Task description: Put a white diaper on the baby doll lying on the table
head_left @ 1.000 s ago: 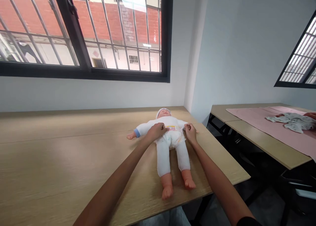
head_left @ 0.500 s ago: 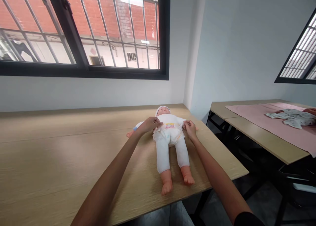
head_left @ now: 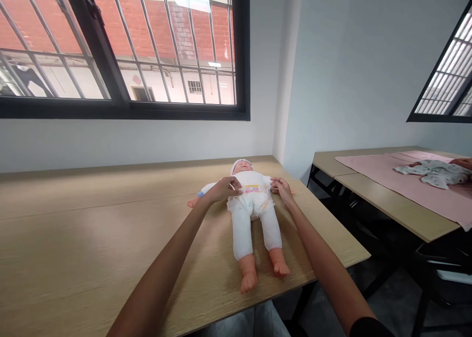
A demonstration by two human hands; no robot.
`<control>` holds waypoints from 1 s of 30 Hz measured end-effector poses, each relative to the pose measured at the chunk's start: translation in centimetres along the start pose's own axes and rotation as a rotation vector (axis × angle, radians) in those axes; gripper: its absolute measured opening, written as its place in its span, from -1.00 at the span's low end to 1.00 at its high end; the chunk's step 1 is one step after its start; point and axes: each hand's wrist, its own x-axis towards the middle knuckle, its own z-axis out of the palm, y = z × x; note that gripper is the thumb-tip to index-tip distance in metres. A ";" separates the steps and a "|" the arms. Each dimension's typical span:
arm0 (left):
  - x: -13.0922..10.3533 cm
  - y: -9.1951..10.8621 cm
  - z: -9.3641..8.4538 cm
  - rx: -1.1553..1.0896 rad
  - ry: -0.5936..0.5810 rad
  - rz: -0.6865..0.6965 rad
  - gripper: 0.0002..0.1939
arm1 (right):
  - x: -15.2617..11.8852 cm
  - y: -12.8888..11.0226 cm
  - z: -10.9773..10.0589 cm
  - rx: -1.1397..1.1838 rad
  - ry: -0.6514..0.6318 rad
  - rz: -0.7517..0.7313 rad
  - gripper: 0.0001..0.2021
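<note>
A baby doll (head_left: 242, 229) in white clothes and a white cap lies on its back, its feet toward me. Around its hips is a white diaper (head_left: 254, 200) with a coloured strip at the waist. My left hand (head_left: 225, 188) pinches the diaper's waist edge on the left side. On the opposite side, my right hand (head_left: 282, 187) has its fingers closed on the other waist edge. The doll's arms stretch out to both sides, partly behind my hands.
The doll lies on a wooden table (head_left: 92, 238) near its right end. Across a gap at the right, a second table (head_left: 398, 209) bears a pink cloth (head_left: 383, 172) and another doll in patterned clothes (head_left: 438, 172). A barred window is in the wall ahead.
Both hands stay at the diaper's waist, with small shifts of the fingers. The view has moved slightly.
</note>
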 end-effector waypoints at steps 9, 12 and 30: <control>-0.6 0.6 -0.1 -0.009 0.002 -0.001 -0.69 | 0.0 -0.3 -0.5 -0.073 -0.037 -0.005 -0.70; -0.4 0.5 0.0 -0.009 -0.007 0.002 -0.70 | 0.0 -0.1 -0.6 -0.117 -0.052 -0.003 -0.67; 0.1 -0.2 0.0 0.001 -0.032 0.014 -0.69 | 0.1 -0.2 -0.8 -0.081 -0.105 0.003 -0.61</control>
